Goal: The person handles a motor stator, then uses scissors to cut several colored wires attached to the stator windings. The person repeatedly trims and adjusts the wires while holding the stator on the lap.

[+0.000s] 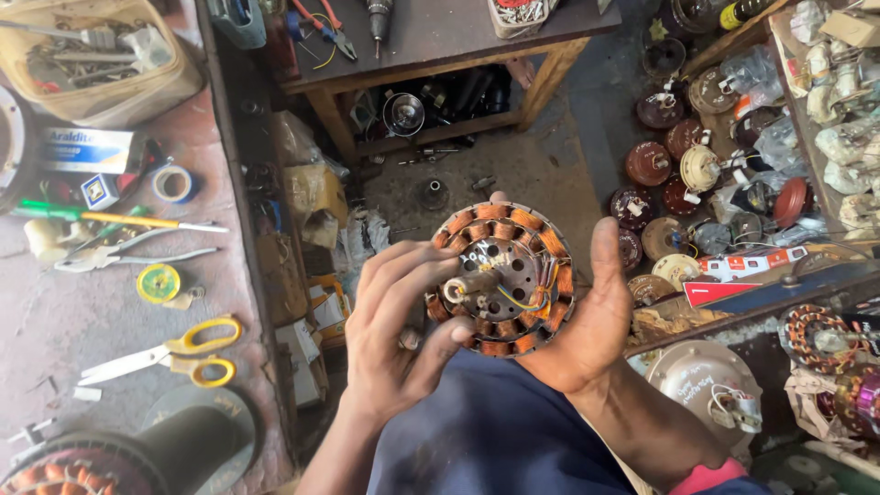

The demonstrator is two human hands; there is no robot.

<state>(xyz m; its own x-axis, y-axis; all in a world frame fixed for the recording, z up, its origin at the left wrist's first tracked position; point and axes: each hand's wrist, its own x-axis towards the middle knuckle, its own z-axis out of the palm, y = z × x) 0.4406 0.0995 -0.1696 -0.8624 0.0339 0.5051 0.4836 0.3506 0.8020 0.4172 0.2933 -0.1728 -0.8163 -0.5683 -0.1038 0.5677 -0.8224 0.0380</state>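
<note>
Hands are gripping together, you are holding the copper-wound fan stator [502, 277] above your lap, right hand [587, 321] cupping its rim, left hand [396, 339] pinching its near edge by the shaft.

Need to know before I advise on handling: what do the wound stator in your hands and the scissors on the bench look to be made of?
Fan stator: coils look like enamelled copper wire, glossy orange-brown; the hub seems dull grey metal, drilled with holes. Held between left hand and right hand. Scissors: bright steel-looking blades, yellow handles, probably plastic.
</note>
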